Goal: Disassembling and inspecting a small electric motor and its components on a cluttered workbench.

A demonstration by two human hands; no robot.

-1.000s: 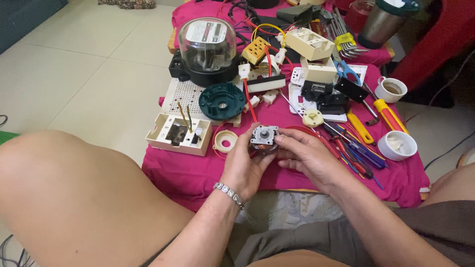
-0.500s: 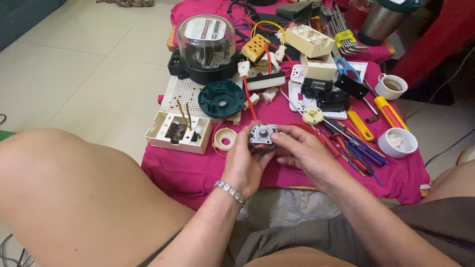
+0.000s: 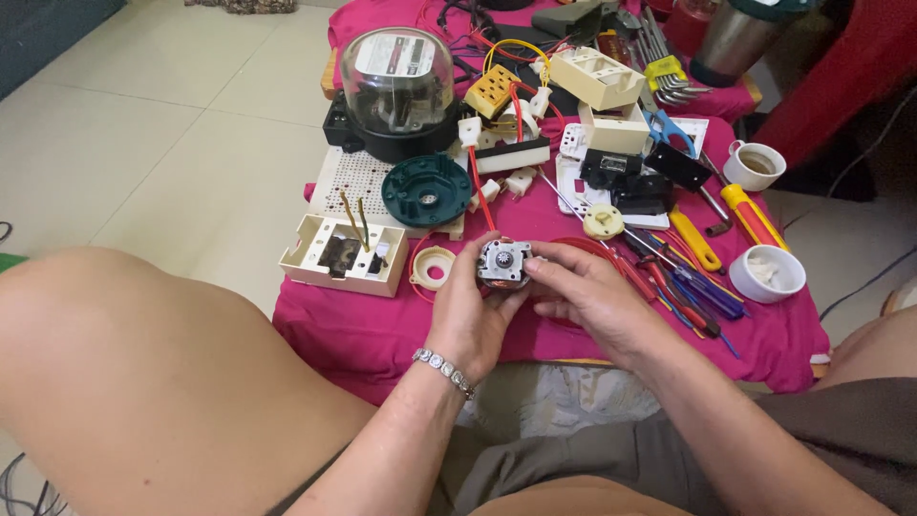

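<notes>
A small round metal motor part [image 3: 503,262] with a square grey face is held between both hands over a low table draped in a magenta cloth [image 3: 353,330]. My left hand [image 3: 468,315], with a bead bracelet at the wrist, cups it from the left and below. From the right, my right hand [image 3: 587,296] pinches its edge with thumb and fingertips. A cream plastic ring [image 3: 435,268] lies just left of the hands, and a cream round knob [image 3: 603,221] sits just beyond the right hand.
A cream switch box with wires [image 3: 342,253], a dark green round cover [image 3: 427,190] and a glass-domed meter [image 3: 397,86] stand at left and back. Screwdrivers [image 3: 688,277], yellow-handled tools [image 3: 755,215] and two white cups [image 3: 769,272] lie right. My bare knee [image 3: 143,363] fills the lower left.
The hands and the motor part stay almost in place; the right fingers have shifted slightly on its edge.
</notes>
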